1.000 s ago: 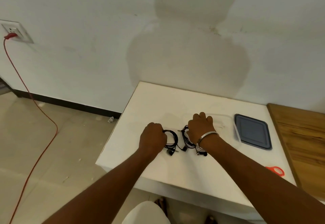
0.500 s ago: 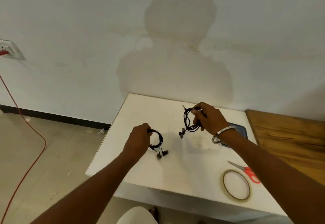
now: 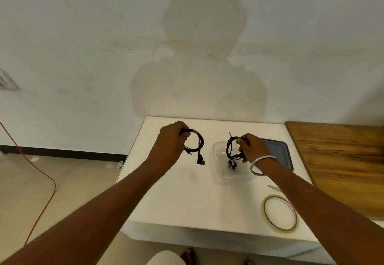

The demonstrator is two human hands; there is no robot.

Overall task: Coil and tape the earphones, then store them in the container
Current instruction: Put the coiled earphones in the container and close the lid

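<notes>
While both arms reach over a white table [image 3: 166,202], the left hand [image 3: 169,146] grips one black earphone coil [image 3: 196,143], lifted at ten o'clock. At two o'clock, the right hand [image 3: 253,147] pinches a second coil [image 3: 231,148] above a clear container [image 3: 220,173]. A tape roll [image 3: 280,212] lies at four o'clock.

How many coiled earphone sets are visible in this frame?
2. One coiled set hangs from the left hand above the table; the other is held by the right hand over the clear container.
</notes>
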